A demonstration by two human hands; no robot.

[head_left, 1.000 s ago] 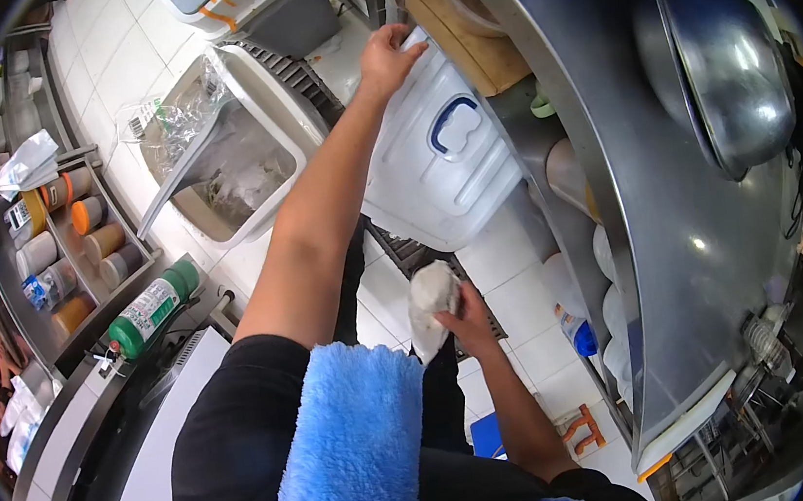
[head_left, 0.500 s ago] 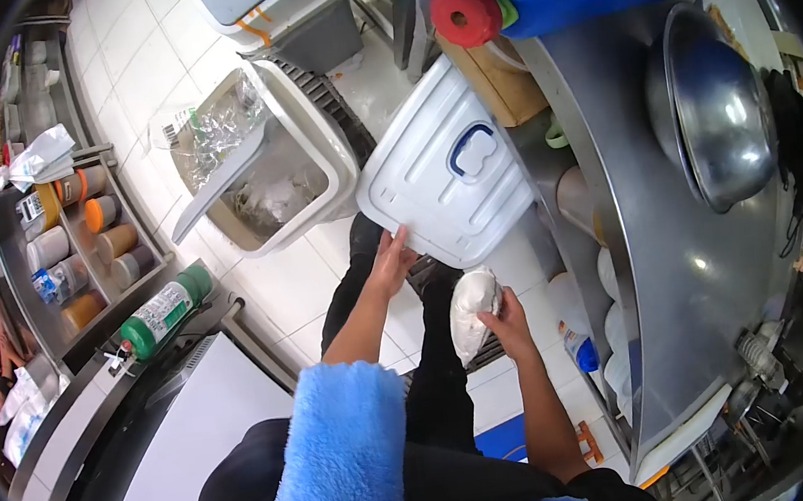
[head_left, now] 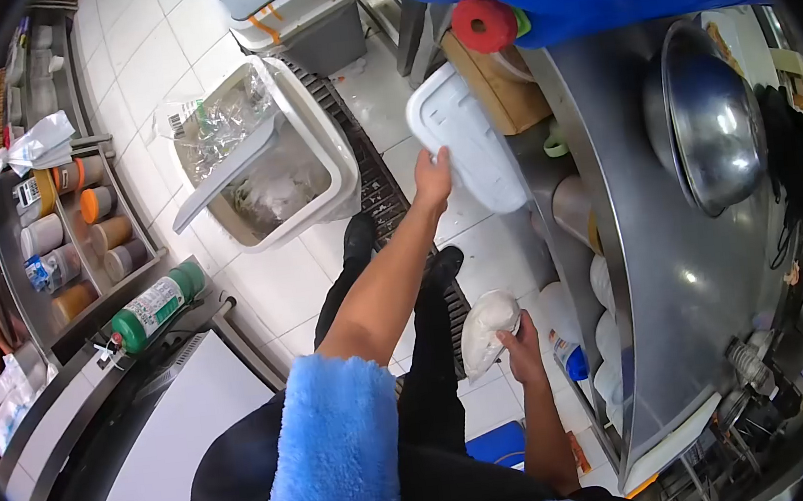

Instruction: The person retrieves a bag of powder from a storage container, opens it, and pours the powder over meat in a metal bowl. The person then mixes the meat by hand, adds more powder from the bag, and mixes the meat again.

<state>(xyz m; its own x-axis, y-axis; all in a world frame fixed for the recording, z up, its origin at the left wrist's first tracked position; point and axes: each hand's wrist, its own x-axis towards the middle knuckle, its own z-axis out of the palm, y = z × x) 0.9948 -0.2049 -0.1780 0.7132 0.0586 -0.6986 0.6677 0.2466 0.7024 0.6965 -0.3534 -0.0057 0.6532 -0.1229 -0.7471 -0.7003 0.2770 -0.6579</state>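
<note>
My left hand (head_left: 434,183), at the end of the blue fluffy sleeve (head_left: 330,454), is closed on the near edge of a white ribbed plastic lid (head_left: 468,141). The lid stands tilted beside the steel counter, its right side against the lower shelf. Whether a box is attached to it, I cannot tell. Lower down, my right hand (head_left: 525,350) grips a clear plastic bag of white powder (head_left: 489,334), held above the floor near the shelf. The fingers wrap its right side and the bag bulges at the top.
An open waste bin (head_left: 344,173) holding plastic wrap stands ahead on the white tiles, beside a floor drain grate (head_left: 368,166). Steel bowls (head_left: 716,120) rest on the counter (head_left: 663,321) at right. Spice jars (head_left: 111,232) and a green bottle (head_left: 158,305) are at left.
The white lid has moved away and right toward the shelf, with my left hand reaching farther after it. My right hand and the powder bag have shifted slightly lower and right.
</note>
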